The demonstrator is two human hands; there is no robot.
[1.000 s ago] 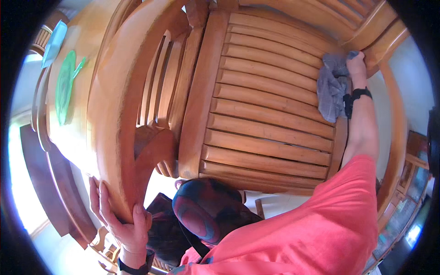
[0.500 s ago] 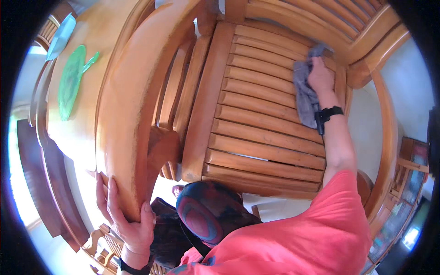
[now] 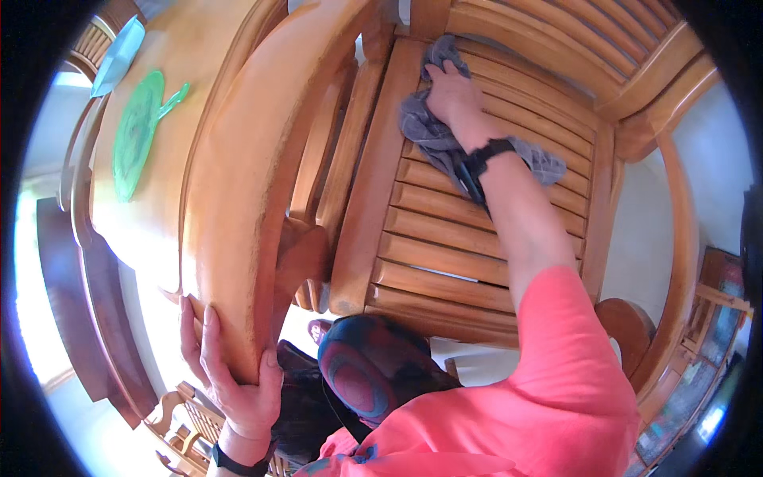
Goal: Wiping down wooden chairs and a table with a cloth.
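My right hand (image 3: 457,99) presses a crumpled grey cloth (image 3: 421,126) onto the far left part of a slatted wooden chair seat (image 3: 445,226). Its fingers are closed on the cloth, and a loose end trails under my wrist to the right. On the left, my left hand (image 3: 245,397) grips the rounded front end of the wide wooden armrest (image 3: 238,191), thumb on one side and fingers on the other.
Left of the armrest, a pale wooden surface (image 3: 187,71) bears a flat green plastic piece with a handle (image 3: 137,139) and a light blue tray-like object (image 3: 119,57). The slatted backrest (image 3: 556,36) rises at the far side; another curved armrest (image 3: 682,215) bounds the right.
My right hand has swept the cloth leftward across the far part of the seat, from its right side to its left. My left hand keeps its hold on the armrest.
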